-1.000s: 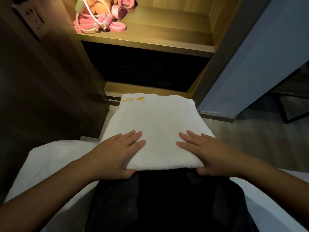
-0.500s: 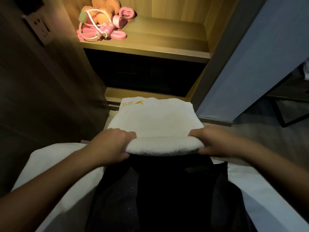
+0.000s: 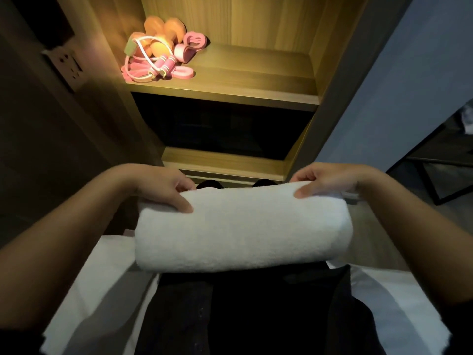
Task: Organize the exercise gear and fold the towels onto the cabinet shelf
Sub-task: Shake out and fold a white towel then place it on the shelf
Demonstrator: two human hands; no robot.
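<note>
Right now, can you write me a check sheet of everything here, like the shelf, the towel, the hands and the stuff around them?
Surface: lit wooden cabinet shelf, with a dark compartment below it.
Job's things: white towel, folded thick, held off the shelf in front of the cabinet; pink and orange exercise gear piled at the shelf's left back.
Clutter: nothing seen.
Grippers: left hand and right hand each grip one end of the towel.
Cables: pale cord looped in the gear pile; wall socket on the dark left panel.
Surroundings: white sheet below the arms; blue-grey wall on the right.
</note>
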